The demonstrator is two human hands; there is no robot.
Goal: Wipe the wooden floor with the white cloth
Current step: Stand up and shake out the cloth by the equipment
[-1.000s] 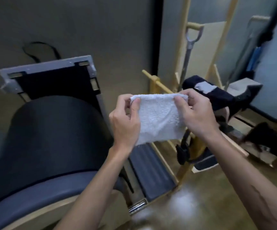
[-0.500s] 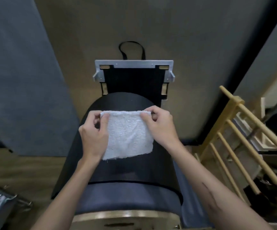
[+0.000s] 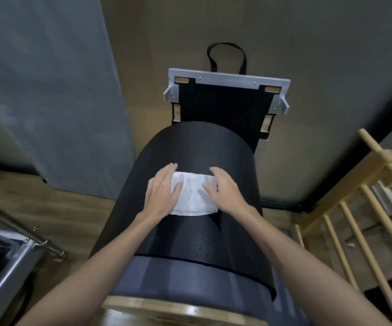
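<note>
Here, we saw the following:
Writing: we could read no brand, label or lettering on anything in view; the surfaces were plain or too blurred to tell.
White cloth (image 3: pixel 193 198): it lay folded and flat on the top of the black padded barrel (image 3: pixel 195 234), near the crest of the curve, its long edges running across the barrel.
Left hand (image 3: pixel 163 194): we had it laid flat on the cloth's left end, fingers straight and spread, the thumb resting on the towelling; the grip was apart, pressing down and clasping nothing.
Right hand (image 3: pixel 225 191): it lay flat on the cloth's right end in the same way, fingers straight and pointing away from us, thumb on the cloth; this grip was apart too.
Cloth against the grip: the cloth sat under and between both palms, its middle bare between the two thumbs, its near edge showing just below the hands.
Wooden floor (image 3: pixel 56 208): it showed to the left and beyond the barrel, well below the cloth and not touching it.
Beyond the barrel: a grey metal frame (image 3: pixel 227 83) with a black strap loop (image 3: pixel 226 55) behind it.
Right side: a pale wooden ladder rack (image 3: pixel 364 222) stood beside the barrel.
Left side: a grey mat (image 3: pixel 47 90) lay on the floor.
</note>
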